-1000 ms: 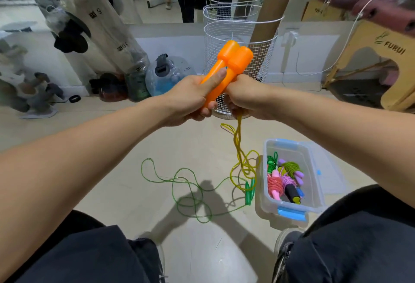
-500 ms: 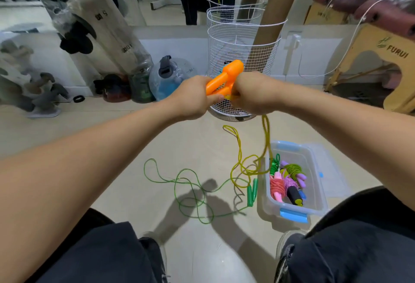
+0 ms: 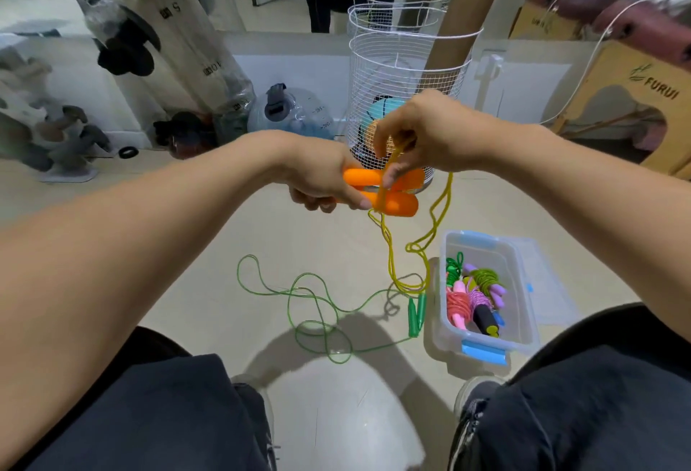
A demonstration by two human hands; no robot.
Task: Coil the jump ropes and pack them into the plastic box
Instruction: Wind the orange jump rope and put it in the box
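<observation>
Gripping the two orange handles (image 3: 377, 190) side by side, the left hand (image 3: 321, 175) stays curled around them while the right hand (image 3: 422, 134) pinches the yellow rope (image 3: 441, 208) across them. Its slack trails down beside the plastic box (image 3: 523, 336). Risk: loose tension lets the wrap slip off, and the trailing loops may snag the green rope (image 3: 299, 293) on the floor.

Clear plastic box (image 3: 523, 321), glossy
</observation>
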